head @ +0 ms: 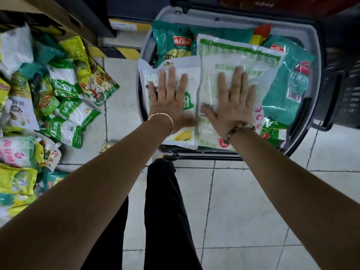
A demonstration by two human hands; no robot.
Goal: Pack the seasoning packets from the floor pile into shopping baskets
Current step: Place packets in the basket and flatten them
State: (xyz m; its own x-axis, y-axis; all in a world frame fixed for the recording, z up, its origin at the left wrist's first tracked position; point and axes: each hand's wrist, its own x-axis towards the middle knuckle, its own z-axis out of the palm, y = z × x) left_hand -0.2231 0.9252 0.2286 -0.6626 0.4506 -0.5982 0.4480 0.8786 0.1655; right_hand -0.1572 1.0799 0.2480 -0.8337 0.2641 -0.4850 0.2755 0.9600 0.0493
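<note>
- Pressing down with the left hand [168,100], palm flat, fingers straight and spread, gripping nothing, on the white corn-picture packet [184,137] at the near left corner of the grey shopping basket [148,45].
- Doing the same with the right hand [233,102], fingers likewise extended and splayed, on the large clear packet of white powder [243,55] just beside it, along the near edge.
- Probably flattening both to settle the top layer and make room for more, judging from the corn-picture packet overhanging the left rim and near edge rather than lying inside.
- Underneath, toward the far edge and right side: teal packets [282,94], overlapped, filling the basket close to its rim.
- Well apart, left of the basket: the floor pile [58,94] of green, yellow and white seasoning packets, large, so plenty left to pack.
- On the wrists: a thin gold bangle [165,115] on the left, a beaded bracelet [239,129] on the right.
- Underfoot: pale square floor tiles [243,201] with dark grout; a black trouser leg [165,211] between the arms.
- Around: a black basket [346,84] at the grey one's right side, touching or not cannot tell; yellow-and-black hazard tape [120,52] beyond the far left corner; a cardboard box [58,12] behind the pile.
</note>
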